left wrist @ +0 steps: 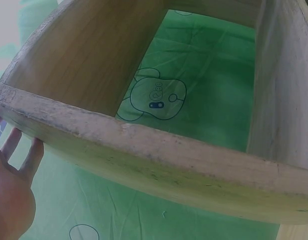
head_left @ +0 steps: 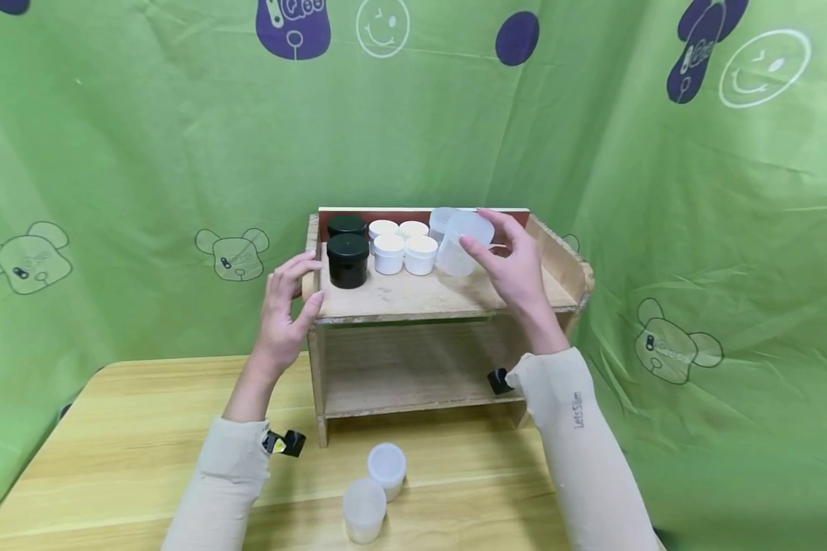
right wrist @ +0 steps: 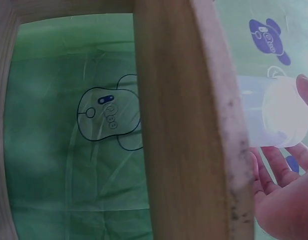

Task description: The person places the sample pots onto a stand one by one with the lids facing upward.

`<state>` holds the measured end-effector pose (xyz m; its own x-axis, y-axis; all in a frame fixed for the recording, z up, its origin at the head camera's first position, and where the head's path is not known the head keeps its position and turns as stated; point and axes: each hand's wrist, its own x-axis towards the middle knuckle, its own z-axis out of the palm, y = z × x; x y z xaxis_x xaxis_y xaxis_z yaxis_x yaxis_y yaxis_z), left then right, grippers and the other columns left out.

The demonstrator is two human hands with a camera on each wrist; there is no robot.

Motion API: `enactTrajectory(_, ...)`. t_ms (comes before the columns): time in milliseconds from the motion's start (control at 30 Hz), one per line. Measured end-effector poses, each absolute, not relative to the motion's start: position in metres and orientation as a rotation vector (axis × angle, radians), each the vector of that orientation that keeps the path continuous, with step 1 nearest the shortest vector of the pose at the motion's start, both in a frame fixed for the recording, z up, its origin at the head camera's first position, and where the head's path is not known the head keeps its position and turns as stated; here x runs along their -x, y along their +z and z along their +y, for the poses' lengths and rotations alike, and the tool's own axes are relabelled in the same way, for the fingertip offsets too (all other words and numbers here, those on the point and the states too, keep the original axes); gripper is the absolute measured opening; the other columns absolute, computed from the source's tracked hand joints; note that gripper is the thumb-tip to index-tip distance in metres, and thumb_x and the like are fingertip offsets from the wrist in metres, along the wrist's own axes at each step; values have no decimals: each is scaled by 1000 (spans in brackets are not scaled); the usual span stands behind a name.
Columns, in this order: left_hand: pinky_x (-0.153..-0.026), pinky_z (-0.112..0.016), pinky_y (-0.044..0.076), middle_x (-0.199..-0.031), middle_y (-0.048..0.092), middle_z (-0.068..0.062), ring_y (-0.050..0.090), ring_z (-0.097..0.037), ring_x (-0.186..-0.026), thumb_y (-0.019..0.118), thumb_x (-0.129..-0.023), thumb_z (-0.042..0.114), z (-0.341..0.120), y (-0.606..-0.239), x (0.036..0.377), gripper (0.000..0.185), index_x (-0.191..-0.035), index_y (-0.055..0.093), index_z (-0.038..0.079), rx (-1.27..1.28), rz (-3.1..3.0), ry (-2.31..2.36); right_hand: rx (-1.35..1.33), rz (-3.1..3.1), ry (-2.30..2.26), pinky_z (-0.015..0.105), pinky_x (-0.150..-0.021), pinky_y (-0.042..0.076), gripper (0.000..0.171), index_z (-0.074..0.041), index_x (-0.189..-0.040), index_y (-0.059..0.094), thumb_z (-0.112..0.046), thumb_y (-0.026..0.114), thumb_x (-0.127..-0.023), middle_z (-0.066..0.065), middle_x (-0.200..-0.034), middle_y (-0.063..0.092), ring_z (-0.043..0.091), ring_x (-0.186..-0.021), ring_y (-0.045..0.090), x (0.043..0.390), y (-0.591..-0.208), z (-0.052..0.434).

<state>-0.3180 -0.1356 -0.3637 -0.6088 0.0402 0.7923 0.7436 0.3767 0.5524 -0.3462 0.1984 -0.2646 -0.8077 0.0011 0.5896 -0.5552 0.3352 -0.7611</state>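
While the left hand (head_left: 286,306) rests with relaxed, spread fingers against the left front corner of the wooden shelf (head_left: 427,298), apparently to steady it, the right hand (head_left: 517,264) curls fingers and thumb round a translucent jar (head_left: 463,243), held tilted just above the top board, right of the white jars (head_left: 403,245) & black jars (head_left: 348,256). Two more translucent jars (head_left: 375,490) wait on the worktop (head_left: 131,436) in front. Contact w/ the board: prob. none; wrist views too blurred to tell.

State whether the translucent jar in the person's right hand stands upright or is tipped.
Tipped: the translucent jar leans in the right hand, lid end raised above the shelf.
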Motion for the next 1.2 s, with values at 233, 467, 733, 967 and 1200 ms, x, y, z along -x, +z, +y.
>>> enactTrajectory(233, -104, -45, 42, -158, 47, -2, 42, -21, -134, 58, -97, 24, -135, -364, 318, 45, -140, 56, 12, 676, -1927, -1273, -451, -2101, 1495, 23, -84, 48, 56, -10, -142, 61, -23, 78, -91, -3, -109, 63, 12, -100, 57, 357, -274, 198)
enactTrajectory(467, -104, -45, 43, -158, 47, -2, 42, -20, -134, 58, -96, 24, -136, -365, 318, 45, -140, 56, 12, 679, -1915, -1283, -443, -2093, 1505, 20, -81, 47, 57, -8, -143, 60, -22, 79, -91, -1, -112, 63, 14, -100, 56, 358, -279, 196)
enactTrajectory(733, -103, -45, 42, -158, 48, -2, 42, -20, -133, 58, -97, 24, -136, -364, 319, 45, -140, 56, 12, 685, -1907, -1275, -442, -2130, 1495, 21, -83, 48, 55, -11, -142, 61, -25, 79, -91, 1, -114, 64, 12, -101, 57, 358, -280, 195)
enactTrajectory(967, -103, -45, 42, -157, 48, -3, 42, -21, -132, 58, -96, 23, -135, -365, 320, 45, -140, 56, 11, 691, -1901, -1273, -454, -2162, 1484, 24, -83, 47, 57, -8, -144, 59, -25, 77, -93, 11, -118, 64, 14, -100, 56, 359, -281, 195)
enactTrajectory(1200, -102, -45, 42, -157, 48, -3, 43, -21, -132, 58, -96, 24, -135, -365, 320, 45, -140, 56, 11, 692, -1900, -1270, -428, -2201, 1479, 23, -82, 47, 59, -6, -146, 56, -24, 76, -93, 16, -122, 64, 18, -101, 56, 358, -279, 194)
